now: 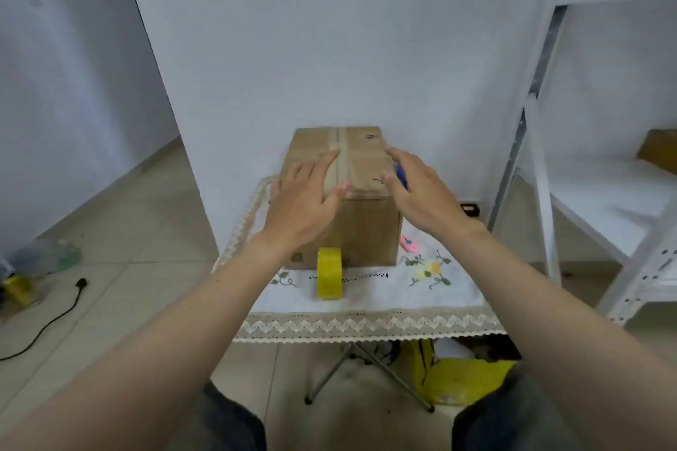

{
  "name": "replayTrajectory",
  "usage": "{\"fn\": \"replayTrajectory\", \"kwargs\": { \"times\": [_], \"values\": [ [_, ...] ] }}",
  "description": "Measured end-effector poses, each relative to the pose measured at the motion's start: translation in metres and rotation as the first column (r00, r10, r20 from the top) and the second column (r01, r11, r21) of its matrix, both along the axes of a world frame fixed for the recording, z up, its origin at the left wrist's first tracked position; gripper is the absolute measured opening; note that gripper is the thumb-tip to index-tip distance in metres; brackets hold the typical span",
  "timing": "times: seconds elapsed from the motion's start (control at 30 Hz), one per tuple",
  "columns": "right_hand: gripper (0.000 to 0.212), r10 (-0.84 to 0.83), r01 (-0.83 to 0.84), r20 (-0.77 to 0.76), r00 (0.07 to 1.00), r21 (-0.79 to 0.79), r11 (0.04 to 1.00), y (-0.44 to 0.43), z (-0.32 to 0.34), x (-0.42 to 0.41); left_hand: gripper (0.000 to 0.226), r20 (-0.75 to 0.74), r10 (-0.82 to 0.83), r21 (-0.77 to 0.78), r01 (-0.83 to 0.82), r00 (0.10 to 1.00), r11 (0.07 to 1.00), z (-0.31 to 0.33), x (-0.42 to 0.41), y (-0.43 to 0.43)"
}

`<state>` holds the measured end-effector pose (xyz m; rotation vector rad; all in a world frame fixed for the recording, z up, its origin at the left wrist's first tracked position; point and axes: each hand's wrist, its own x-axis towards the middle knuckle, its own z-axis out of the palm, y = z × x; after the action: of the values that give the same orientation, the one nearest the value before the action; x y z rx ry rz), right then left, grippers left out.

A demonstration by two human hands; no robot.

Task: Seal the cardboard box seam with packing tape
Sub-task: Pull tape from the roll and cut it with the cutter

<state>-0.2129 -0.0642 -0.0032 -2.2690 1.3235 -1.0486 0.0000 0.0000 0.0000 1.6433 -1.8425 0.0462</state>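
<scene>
The cardboard box point(370, 227) stands on the counter point(366, 298), with a tape strip point(342, 154) along its top seam. The left hand point(304, 199) lies spread flat on the lid and the right hand point(414, 190) hovers open. This looks like the smoothing step; next, press the strip down and cut it from the yellow tape roll point(329, 273).

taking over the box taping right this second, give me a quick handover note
Hands: the left hand is open, fingers straight, lying on the box top beside the seam. The right hand is open at the top's right edge and holds nothing.
Things: the cardboard box stands on the table cloth. The yellow tape roll stands upright at its front face. A pink cutter lies to the box's right.
Done: a pale strip of tape seems to run along the top seam.
Left: probably press it flat. I cannot tell whether it is cut from the roll, so check.
</scene>
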Motion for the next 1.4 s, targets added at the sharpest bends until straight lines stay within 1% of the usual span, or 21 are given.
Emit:
{"fn": "replayTrajectory", "kwargs": {
  "times": [0.03, 0.1, 0.13, 0.23, 0.33, 0.43, 0.53, 0.63, 0.7, 0.83, 0.9, 0.97, 1.03, 1.13, 1.2, 1.23, 1.3, 1.33, 1.4],
  "values": [
    [0.047, -0.035, 0.035, -0.012, 0.999, 0.004, 0.999, -0.004, -0.008, -0.001, 0.067, 0.003, 0.010, 0.015, -0.010, 1.000, 1.000, -0.007, 0.001, -0.003],
    [0.039, -0.171, 0.171, -0.056, 0.984, 0.006, 0.985, -0.015, -0.028, -0.005, 0.065, 0.036, 0.034, 0.024, -0.035, 0.999, 0.999, -0.027, 0.006, -0.014],
    [0.037, -0.231, 0.236, -0.084, 0.969, 0.053, 0.970, -0.018, -0.040, -0.008, 0.063, 0.031, 0.041, 0.040, -0.043, 0.999, 0.998, -0.038, 0.008, -0.017],
    [0.043, -0.315, 0.337, -0.143, 0.938, 0.176, 0.925, -0.034, -0.077, -0.016, 0.059, 0.040, 0.111, 0.034, -0.113, 0.993, 0.993, -0.061, 0.008, -0.028],
    [0.049, -0.320, 0.368, -0.196, 0.927, 0.302, 0.880, -0.049, -0.106, -0.019, 0.055, 0.102, 0.204, -0.007, -0.204, 0.974, 0.979, -0.075, 0.003, -0.036],
    [0.046, -0.309, 0.379, -0.242, 0.920, 0.343, 0.859, -0.061, -0.127, -0.018, 0.055, 0.125, 0.267, -0.056, -0.262, 0.956, 0.963, -0.084, -0.005, -0.042],
    [0.042, -0.299, 0.370, -0.233, 0.925, 0.374, 0.851, -0.070, -0.142, -0.018, 0.052, 0.116, 0.317, -0.106, -0.305, 0.941, 0.946, -0.094, -0.012, -0.047],
    [0.044, -0.305, 0.375, -0.231, 0.924, 0.387, 0.842, -0.076, -0.150, -0.015, 0.053, 0.106, 0.329, -0.138, -0.314, 0.938, 0.939, -0.103, -0.017, -0.050],
    [0.047, -0.327, 0.407, -0.258, 0.909, 0.387, 0.827, -0.080, -0.153, -0.013, 0.054, 0.100, 0.337, -0.152, -0.320, 0.936, 0.935, -0.108, -0.020, -0.051],
    [0.034, -0.370, 0.497, -0.378, 0.848, 0.332, 0.801, -0.091, -0.162, -0.012, 0.057, 0.084, 0.354, -0.167, -0.337, 0.931, 0.927, -0.116, -0.024, -0.054],
    [0.035, -0.386, 0.520, -0.396, 0.833, 0.321, 0.792, -0.094, -0.165, -0.012, 0.057, 0.084, 0.361, -0.181, -0.342, 0.929, 0.922, -0.118, -0.024, -0.055],
    [0.035, -0.380, 0.514, -0.392, 0.838, 0.329, 0.792, -0.097, -0.167, -0.011, 0.057, 0.081, 0.367, -0.186, -0.347, 0.927, 0.919, -0.119, -0.024, -0.056],
    [0.029, -0.370, 0.491, -0.365, 0.854, 0.333, 0.805, -0.096, -0.166, -0.013, 0.057, 0.081, 0.365, -0.182, -0.346, 0.927, 0.920, -0.120, -0.024, -0.056],
    [0.017, -0.362, 0.451, -0.286, 0.887, 0.368, 0.813, -0.094, -0.164, -0.015, 0.056, 0.074, 0.344, -0.169, -0.328, 0.936, 0.929, -0.119, -0.022, -0.055],
    [0.019, -0.369, 0.436, -0.233, 0.900, 0.426, 0.793, -0.091, -0.163, -0.017, 0.055, 0.062, 0.328, -0.160, -0.315, 0.943, 0.935, -0.117, -0.021, -0.053],
    [0.023, -0.383, 0.422, -0.180, 0.906, 0.460, 0.781, -0.090, -0.162, -0.017, 0.054, 0.053, 0.319, -0.154, -0.308, 0.946, 0.939, -0.116, -0.020, -0.052],
    [0.024, -0.426, 0.363, -0.011, 0.905, 0.542, 0.758, -0.089, -0.160, -0.020, 0.052, 0.034, 0.303, -0.142, -0.296, 0.952, 0.945, -0.114, -0.019, -0.049],
    [0.023, -0.454, 0.328, 0.082, 0.887, 0.579, 0.746, -0.086, -0.157, -0.022, 0.051, 0.028, 0.299, -0.140, -0.293, 0.954, 0.946, -0.112, -0.018, -0.048],
    [0.022, -0.517, 0.271, 0.253, 0.818, 0.623, 0.734, -0.078, -0.147, -0.023, 0.049, 0.008, 0.299, -0.149, -0.294, 0.954, 0.944, -0.108, -0.016, -0.046]
  ]
}}
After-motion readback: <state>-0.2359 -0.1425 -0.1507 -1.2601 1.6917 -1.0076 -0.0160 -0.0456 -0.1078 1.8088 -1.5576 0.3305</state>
